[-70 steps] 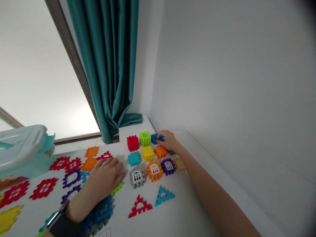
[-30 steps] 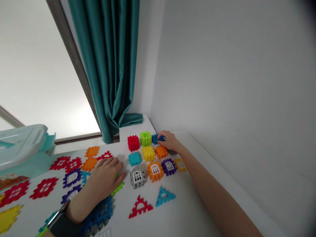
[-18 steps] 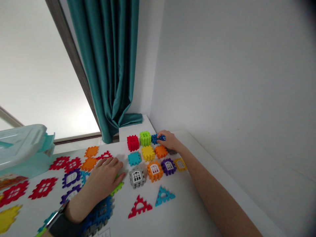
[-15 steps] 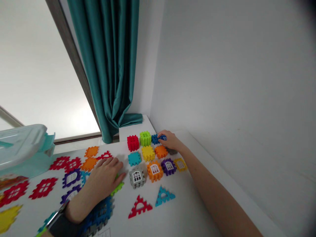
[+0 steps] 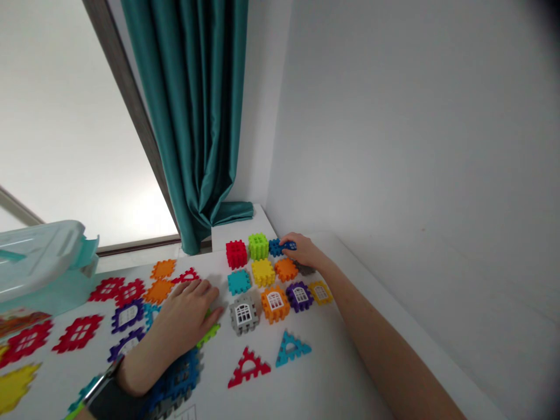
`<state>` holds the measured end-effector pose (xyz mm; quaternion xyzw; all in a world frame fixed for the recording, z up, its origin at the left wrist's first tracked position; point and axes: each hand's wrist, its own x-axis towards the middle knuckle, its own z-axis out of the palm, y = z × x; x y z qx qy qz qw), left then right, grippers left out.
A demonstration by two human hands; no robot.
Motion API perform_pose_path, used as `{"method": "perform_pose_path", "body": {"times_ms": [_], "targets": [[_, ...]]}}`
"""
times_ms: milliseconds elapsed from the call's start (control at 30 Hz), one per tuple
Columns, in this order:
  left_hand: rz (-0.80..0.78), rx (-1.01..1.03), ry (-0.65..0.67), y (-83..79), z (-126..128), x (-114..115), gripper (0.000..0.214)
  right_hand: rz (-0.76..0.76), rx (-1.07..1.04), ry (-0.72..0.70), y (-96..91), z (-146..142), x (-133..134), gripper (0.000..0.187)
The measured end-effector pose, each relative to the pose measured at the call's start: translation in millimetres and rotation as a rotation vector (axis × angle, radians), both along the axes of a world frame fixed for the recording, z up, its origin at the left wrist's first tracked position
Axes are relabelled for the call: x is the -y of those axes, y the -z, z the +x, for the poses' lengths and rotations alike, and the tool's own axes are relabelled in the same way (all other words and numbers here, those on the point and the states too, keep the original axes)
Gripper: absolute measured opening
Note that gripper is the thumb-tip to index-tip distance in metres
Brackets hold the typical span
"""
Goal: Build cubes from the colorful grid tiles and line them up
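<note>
The right hand (image 5: 303, 252) is pinching a blue waffle block (image 5: 275, 248), while the left hand (image 5: 186, 312) is lying fingers-spread beside a lime-green piece (image 5: 209, 333).

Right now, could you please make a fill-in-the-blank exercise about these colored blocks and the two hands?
The right hand touches a ____ waffle block.
The left hand rests against a ____ waffle piece.
Immediately right of the gray windowed block stands the ____ windowed block.

Answers: blue; green; orange.
</note>
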<state>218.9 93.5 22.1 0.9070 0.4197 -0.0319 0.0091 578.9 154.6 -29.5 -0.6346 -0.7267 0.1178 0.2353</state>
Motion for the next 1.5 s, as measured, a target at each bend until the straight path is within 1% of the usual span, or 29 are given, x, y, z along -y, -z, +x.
{"method": "perform_pose_path", "body": {"times_ms": [300,633,767,933,1167,1333,1500], "targets": [[-0.004,0.006,0.002,0.3,0.5,-0.7,0.024,0.011,0.0,0.021,1.9,0.1,0.5,0.02],[0.008,0.008,0.014,3.5,-1.1,-1.0,0.024,0.014,0.014,0.004,0.8,-3.0,1.0,0.019],[0.012,0.016,0.009,4.5,-1.0,-1.3,0.022,0.017,0.028,0.005,-1.5,-3.1,2.4,0.019],[0.014,0.014,0.01,4.1,-0.5,-1.2,0.023,0.016,0.072,0.035,-6.3,3.4,4.4,0.022],[0.0,0.01,0.005,0.8,1.0,0.0,0.023,-0.002,0.168,0.105,-3.2,8.3,5.8,0.013],[-0.001,0.021,0.011,2.6,-0.2,-0.4,0.023,-0.011,0.194,0.103,0.8,4.7,7.2,0.009],[-0.004,0.013,0.011,1.4,-0.1,0.0,0.024,-0.006,0.194,0.093,0.3,4.9,6.0,0.01]]}}
